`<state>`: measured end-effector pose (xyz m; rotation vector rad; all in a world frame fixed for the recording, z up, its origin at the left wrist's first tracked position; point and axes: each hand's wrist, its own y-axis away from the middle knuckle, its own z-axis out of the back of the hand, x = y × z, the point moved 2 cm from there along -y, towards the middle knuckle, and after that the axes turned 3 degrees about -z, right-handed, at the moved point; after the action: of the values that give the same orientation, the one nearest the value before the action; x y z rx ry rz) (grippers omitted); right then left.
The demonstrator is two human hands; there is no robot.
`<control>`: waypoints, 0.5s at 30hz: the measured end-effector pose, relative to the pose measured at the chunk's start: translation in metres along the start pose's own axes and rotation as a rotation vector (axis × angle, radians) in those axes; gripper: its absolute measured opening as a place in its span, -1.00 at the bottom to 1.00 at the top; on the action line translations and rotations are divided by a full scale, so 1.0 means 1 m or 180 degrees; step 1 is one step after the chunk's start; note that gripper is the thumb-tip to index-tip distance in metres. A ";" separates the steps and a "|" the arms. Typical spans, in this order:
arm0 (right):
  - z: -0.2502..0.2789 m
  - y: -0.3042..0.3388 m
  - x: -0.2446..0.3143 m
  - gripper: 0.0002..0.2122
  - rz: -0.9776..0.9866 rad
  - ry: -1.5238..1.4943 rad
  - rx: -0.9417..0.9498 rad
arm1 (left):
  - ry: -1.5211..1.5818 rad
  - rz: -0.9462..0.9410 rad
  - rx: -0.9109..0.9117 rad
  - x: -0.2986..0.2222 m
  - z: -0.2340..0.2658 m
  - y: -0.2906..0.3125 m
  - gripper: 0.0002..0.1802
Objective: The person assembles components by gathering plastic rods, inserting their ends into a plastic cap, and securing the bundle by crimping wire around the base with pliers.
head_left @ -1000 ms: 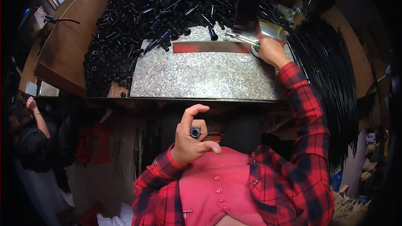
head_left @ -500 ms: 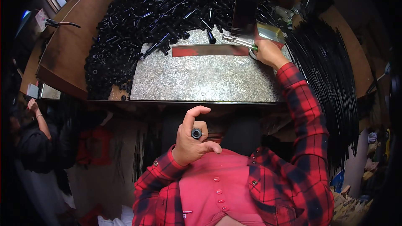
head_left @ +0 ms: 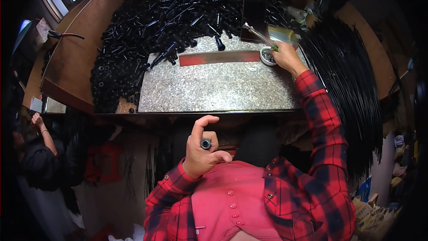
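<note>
My left hand (head_left: 200, 151) is held in front of my body with its lower fingers curled round a dark cylindrical part (head_left: 205, 143), seen end-on with a round hole. The index finger and thumb of that hand are spread apart. At the right of the worktop, my right hand (head_left: 286, 57) grips a long silver tweezers-like tool (head_left: 258, 35) with green near the fingers. Its far end points up and left, across the lower part of a dark phone (head_left: 254, 13). Just left of the right hand stands a small white bowl (head_left: 268, 56) holding tiny bits.
A large heap of black cylindrical parts (head_left: 165, 18) covers the back and left. A red-and-grey strip (head_left: 218, 58) lies on the speckled board (head_left: 214, 87). Behind my right hand is a yellowish box (head_left: 281, 34). Long black rods (head_left: 341, 71) hang over the right edge. Another person (head_left: 40, 151) sits at left.
The silver tool has tilted steeper, its far end now higher. My right hand has shifted slightly, showing more of the white bowl. The left hand keeps its pose.
</note>
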<state>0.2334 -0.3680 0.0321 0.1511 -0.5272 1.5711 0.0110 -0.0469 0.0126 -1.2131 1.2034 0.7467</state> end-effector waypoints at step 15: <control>0.010 0.022 0.021 -0.81 0.0148 -0.0903 -0.0209 | 0.0104 0.0060 -0.0063 -0.001 -0.005 -0.005 -0.02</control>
<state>0.2077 -0.3524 0.0439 0.3164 -0.8080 1.5845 0.0137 -0.0531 0.0155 -1.2360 1.2383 0.7572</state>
